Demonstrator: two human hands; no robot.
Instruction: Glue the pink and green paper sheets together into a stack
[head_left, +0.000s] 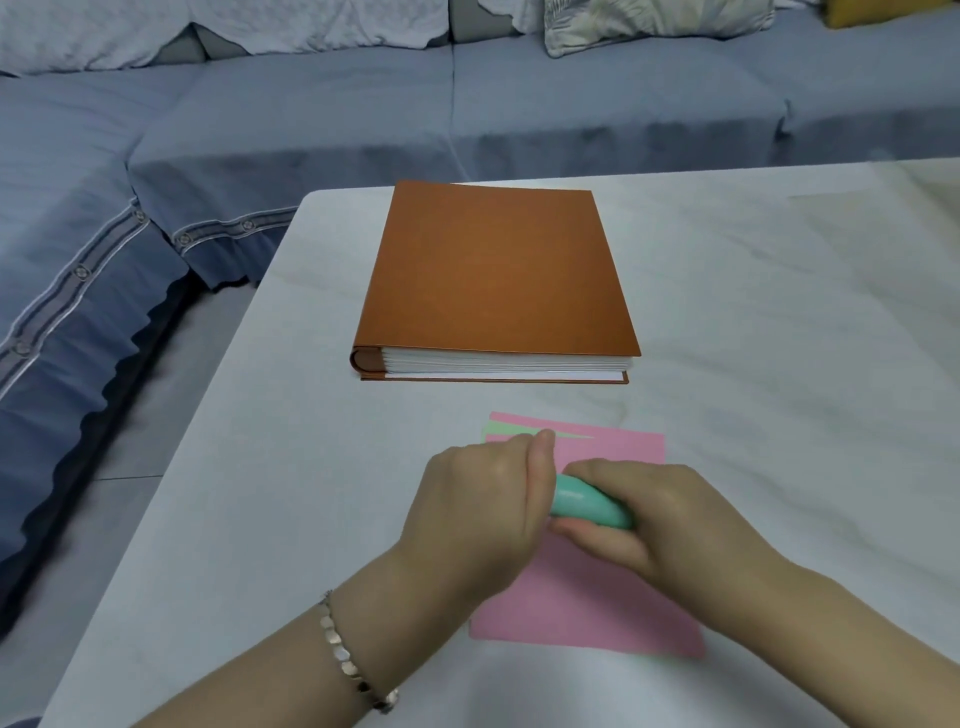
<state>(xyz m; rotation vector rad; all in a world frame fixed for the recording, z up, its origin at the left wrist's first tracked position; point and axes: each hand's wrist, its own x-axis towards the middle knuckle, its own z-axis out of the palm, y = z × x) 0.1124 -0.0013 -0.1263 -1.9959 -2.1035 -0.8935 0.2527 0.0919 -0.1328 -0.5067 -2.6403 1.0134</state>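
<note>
Over the pink sheet, the right hand grips a teal glue stick, fingers of the left hand curled round its end.

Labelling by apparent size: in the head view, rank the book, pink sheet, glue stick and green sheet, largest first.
1. book
2. pink sheet, partly covered
3. glue stick, partly hidden
4. green sheet, only a sliver showing
The last two show only in part, so their order is unsure.
</note>
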